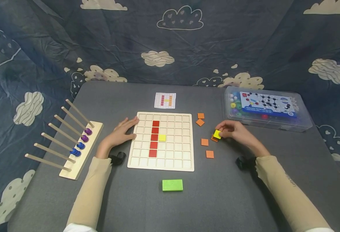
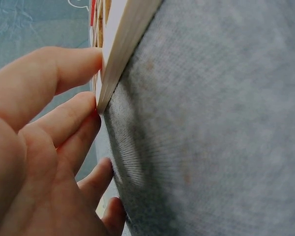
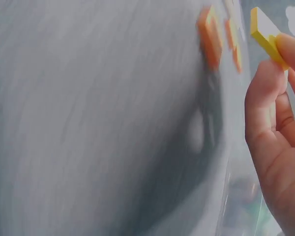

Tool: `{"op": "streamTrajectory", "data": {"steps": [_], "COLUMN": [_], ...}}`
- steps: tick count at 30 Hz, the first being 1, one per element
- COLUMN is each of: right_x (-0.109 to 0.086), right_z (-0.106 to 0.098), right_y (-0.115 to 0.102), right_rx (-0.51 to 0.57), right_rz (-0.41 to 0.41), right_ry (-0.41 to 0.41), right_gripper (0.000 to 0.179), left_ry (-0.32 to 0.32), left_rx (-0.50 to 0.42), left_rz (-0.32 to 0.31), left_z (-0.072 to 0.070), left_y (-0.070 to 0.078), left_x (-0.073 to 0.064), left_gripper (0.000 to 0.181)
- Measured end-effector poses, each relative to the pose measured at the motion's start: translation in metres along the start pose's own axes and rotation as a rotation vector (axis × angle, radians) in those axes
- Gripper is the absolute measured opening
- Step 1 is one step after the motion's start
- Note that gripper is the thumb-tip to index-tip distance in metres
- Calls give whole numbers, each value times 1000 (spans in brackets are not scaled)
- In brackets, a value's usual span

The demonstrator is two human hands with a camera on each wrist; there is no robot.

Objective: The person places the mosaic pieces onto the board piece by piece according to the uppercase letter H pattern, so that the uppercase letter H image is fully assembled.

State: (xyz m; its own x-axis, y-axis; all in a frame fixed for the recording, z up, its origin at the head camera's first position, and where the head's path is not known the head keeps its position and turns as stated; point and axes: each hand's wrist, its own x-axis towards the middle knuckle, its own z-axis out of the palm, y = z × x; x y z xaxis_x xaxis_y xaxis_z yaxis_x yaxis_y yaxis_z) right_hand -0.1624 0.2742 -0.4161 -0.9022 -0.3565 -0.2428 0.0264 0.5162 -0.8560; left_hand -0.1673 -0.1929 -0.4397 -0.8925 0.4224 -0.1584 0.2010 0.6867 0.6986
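A wooden grid board [image 1: 178, 158] lies on the table with a column of red square tiles [image 1: 154, 137] and one yellow tile [image 1: 162, 138] to the right of that column. My left hand [image 1: 119, 133] rests at the board's left edge, its fingertips touching the rim with fairly straight fingers. Between thumb and fingers, my right hand [image 1: 236, 132] pinches another yellow tile [image 1: 217, 134], raised off the table in the right wrist view. Below it, an orange tile [image 1: 214, 139] is partly hidden. Several more orange tiles [image 1: 204, 142] lie right of the board.
Behind the board lies a small pattern card [image 1: 165, 100]. A wooden peg rack [image 1: 94, 132] with purple and blue beads stands at the left. A clear plastic box [image 1: 274, 124] of coloured balls sits at the back right. A green block [image 1: 172, 185] lies in front.
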Motion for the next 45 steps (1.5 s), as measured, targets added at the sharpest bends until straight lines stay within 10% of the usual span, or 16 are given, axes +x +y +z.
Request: {"op": "streamTrajectory", "data": {"steps": [11, 24, 36, 45], "right_x": [50, 78, 78, 76], "right_z": [63, 122, 121, 83], "right_y": [-44, -81, -79, -60], "right_rx": [65, -144, -181, 149], "right_rz": [-116, -205, -209, -102], "right_ry": [-124, -157, -116, -56], "right_gripper": [18, 10, 10, 21], "left_ry": [3, 29, 2, 6], "left_rx": [-5, -52, 9, 8], "left_rz": [-2, 68, -10, -4], "left_z": [-1, 0, -1, 0], "left_y": [3, 0, 3, 0], "left_x": [-1, -4, -1, -1], "left_gripper": [68, 70, 69, 69]}}
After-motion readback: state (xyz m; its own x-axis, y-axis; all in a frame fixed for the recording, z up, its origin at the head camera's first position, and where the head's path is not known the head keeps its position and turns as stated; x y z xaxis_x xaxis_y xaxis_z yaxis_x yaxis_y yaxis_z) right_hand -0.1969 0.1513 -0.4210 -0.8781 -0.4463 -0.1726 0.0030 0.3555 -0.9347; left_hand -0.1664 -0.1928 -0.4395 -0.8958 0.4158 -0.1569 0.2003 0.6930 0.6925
